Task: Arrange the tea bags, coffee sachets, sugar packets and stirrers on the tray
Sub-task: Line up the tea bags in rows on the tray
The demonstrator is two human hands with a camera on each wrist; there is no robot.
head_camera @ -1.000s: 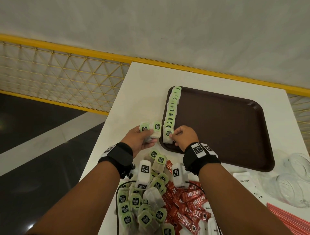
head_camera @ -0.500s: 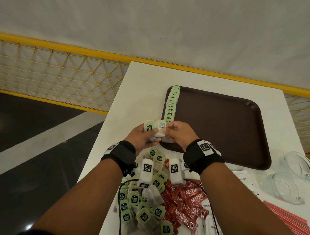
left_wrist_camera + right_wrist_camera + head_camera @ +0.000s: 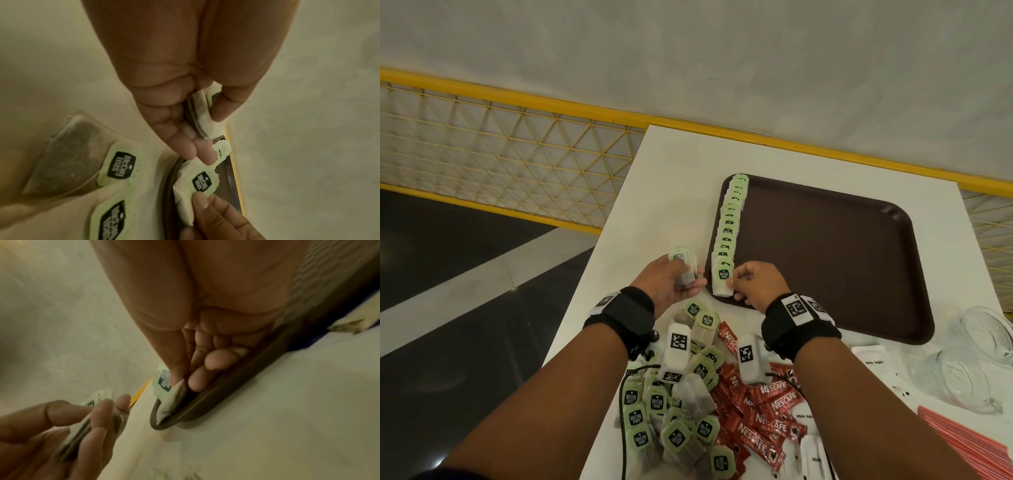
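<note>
A brown tray [image 3: 825, 260] lies on the white table, with a row of green-tagged tea bags [image 3: 731, 222] along its left edge. My right hand [image 3: 751, 286] pinches the nearest tea bag [image 3: 722, 282] of that row at the tray's near-left corner [image 3: 164, 423]. My left hand [image 3: 671, 284] is just left of the tray and holds a small stack of tea bags [image 3: 683, 262] between thumb and fingers [image 3: 203, 112]. A pile of loose tea bags [image 3: 674, 411] and red coffee sachets [image 3: 767, 411] lies under my forearms.
White sugar packets [image 3: 873, 359] and clear glass cups [image 3: 976, 359] sit at the right, with red stirrers [image 3: 969, 442] at the near right corner. A yellow mesh railing [image 3: 500, 164] runs behind the table's left edge. Most of the tray's floor is bare.
My right hand took a tea bag from the left hand's stack and brought it down onto the near end of the row. The left hand drew back slightly to the left.
</note>
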